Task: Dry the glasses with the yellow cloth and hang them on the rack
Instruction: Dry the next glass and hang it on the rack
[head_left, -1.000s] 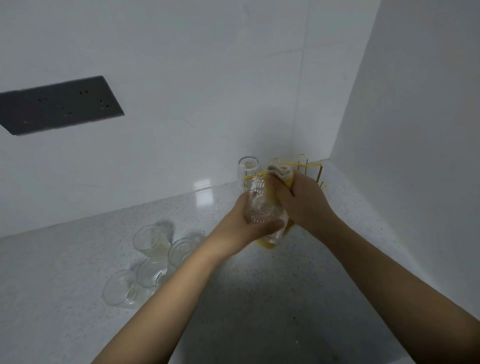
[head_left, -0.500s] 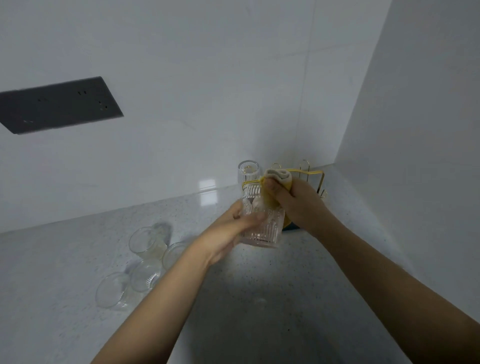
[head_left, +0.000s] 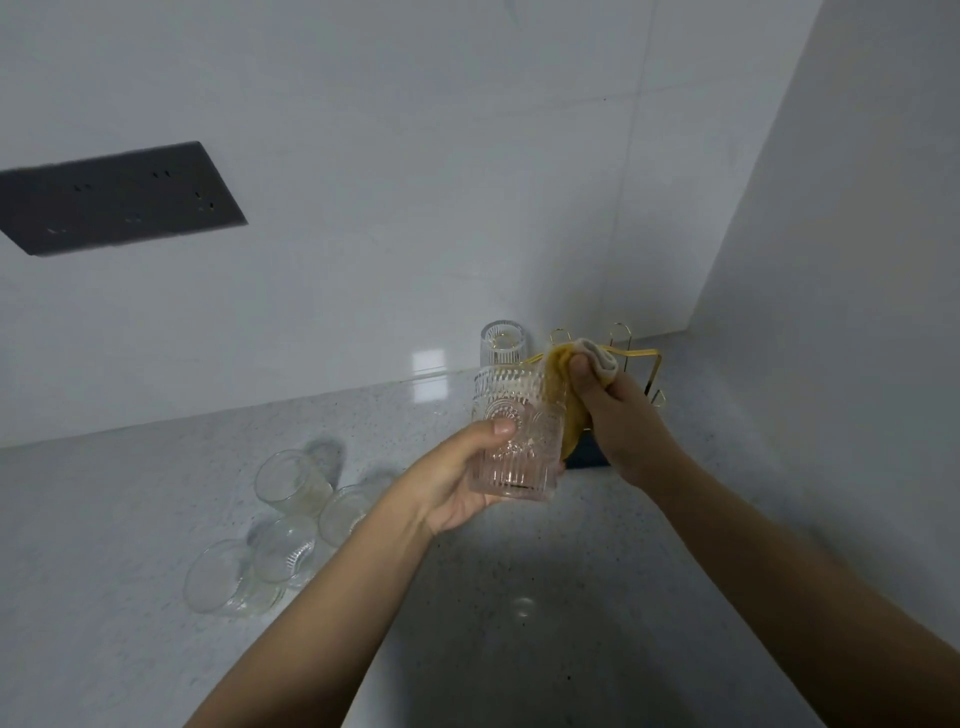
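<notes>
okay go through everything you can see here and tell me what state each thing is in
Ribbed glass: upright, gripped by left hand.
Yellow cloth: bunched in right hand, against the glass.
Rack: one glass hung upside down.
Four glasses: lying on counter.

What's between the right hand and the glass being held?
In the head view, the yellow cloth lies between the right hand and the glass gripped by the left hand.

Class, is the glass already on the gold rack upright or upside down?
Upside down: the hung glass shows its thick base on top, mouth downward over the rack.
</notes>
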